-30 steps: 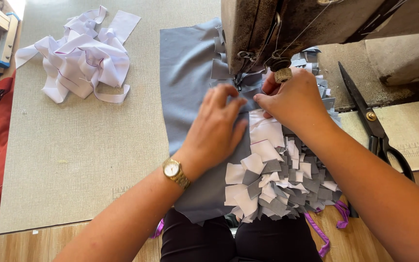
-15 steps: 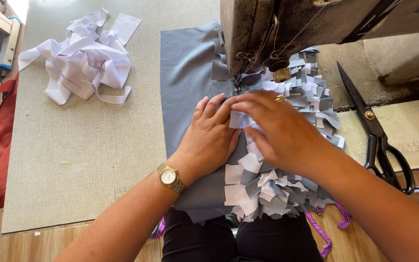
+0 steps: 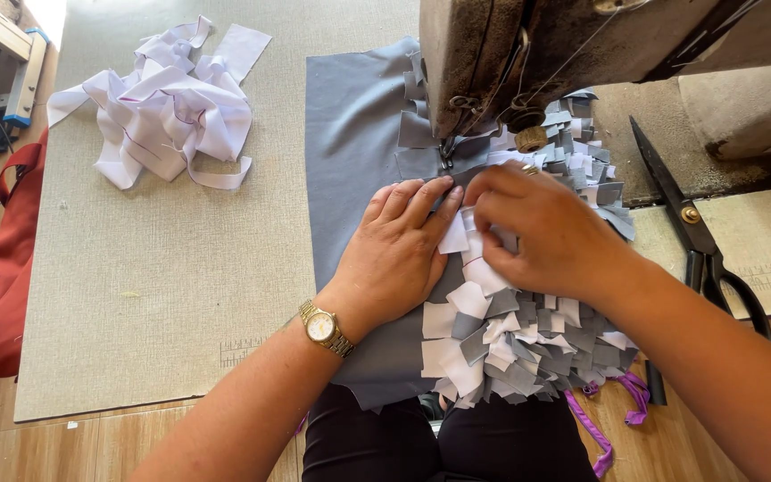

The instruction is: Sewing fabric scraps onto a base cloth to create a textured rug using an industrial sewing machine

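Grey fabric [image 3: 350,134] pinned flat under spread left hand [image 3: 399,254]; right hand [image 3: 542,236] fingers pinching white strip [image 3: 454,234], steadying it near needle [image 3: 446,159].

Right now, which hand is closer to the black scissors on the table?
The right hand. It rests on the grey and white patch rows just left of the black scissors. The left hand lies flat on the grey fabric, farther away.

Flat grey fabric panel [image 3: 350,134], rows of grey and white ruffled patches [image 3: 510,344], top edge seemingly under the needle
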